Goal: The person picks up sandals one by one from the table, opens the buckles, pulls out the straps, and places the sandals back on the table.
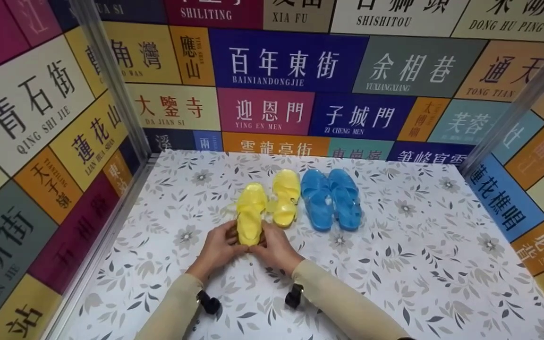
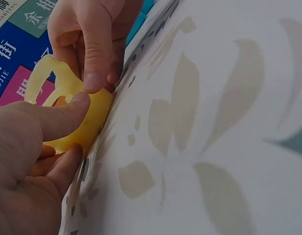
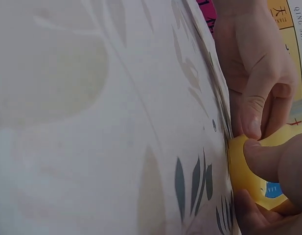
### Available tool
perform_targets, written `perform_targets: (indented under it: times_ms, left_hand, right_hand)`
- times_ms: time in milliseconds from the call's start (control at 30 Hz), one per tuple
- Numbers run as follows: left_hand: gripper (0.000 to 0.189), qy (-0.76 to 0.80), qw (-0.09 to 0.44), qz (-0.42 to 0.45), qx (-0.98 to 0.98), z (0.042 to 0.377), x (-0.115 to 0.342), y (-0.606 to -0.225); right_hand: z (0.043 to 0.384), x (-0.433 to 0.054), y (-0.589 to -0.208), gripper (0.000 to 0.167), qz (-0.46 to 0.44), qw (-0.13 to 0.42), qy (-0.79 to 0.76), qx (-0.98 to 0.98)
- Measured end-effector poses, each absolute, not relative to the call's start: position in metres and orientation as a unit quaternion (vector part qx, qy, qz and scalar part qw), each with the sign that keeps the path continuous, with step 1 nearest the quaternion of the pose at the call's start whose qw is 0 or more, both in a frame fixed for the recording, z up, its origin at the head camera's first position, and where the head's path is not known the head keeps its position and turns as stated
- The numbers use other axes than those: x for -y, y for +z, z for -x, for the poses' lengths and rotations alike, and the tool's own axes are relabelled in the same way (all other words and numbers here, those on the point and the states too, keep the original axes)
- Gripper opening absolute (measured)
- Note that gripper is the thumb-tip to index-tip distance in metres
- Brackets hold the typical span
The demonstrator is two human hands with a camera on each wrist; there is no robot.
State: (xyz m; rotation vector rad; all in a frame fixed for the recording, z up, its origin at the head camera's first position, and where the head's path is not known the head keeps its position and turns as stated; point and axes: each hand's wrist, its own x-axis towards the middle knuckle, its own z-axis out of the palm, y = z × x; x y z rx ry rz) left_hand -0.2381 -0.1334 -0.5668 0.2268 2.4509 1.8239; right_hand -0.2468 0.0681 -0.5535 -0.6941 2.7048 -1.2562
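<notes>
My left hand (image 1: 217,244) and right hand (image 1: 279,246) hold a yellow sandal (image 1: 250,222) by its heel end, one hand on each side. Its toe points away from me. In the left wrist view both thumbs meet at the heel of the yellow sandal (image 2: 96,110), close over the patterned cloth, with fingers along its sides. A second yellow sandal (image 1: 285,182) lies just to the right, toe toward the back. Next to it stands a pair of blue sandals, the left one (image 1: 317,203) and the right one (image 1: 346,203) side by side, toes also toward the back.
A white cloth with grey leaves and flowers (image 1: 404,264) covers the table. Panels with coloured street-name signs (image 1: 288,61) rise behind and at both sides. Metal posts (image 1: 111,71) stand at the corners. A small black device (image 1: 209,302) sits on each wrist.
</notes>
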Motion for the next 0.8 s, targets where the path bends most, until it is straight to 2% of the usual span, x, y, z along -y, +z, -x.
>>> perform_targets:
  times_ms: [333, 667, 800]
  left_hand:
    - [0.070, 0.581, 0.012, -0.067, -0.811, 0.253, 0.123, -0.569]
    - [0.066, 0.579, -0.022, -0.049, -0.814, 0.268, 0.113, -0.569]
    - [0.064, 0.570, -0.035, -0.044, -0.820, 0.271, 0.110, -0.569]
  right_hand:
    - [0.255, -0.058, -0.556, 0.043, 0.188, 0.013, -0.422, -0.887]
    - [0.259, -0.053, -0.554, 0.056, 0.186, -0.041, -0.405, -0.894]
    - [0.258, -0.052, -0.554, 0.066, 0.181, -0.037, -0.408, -0.894]
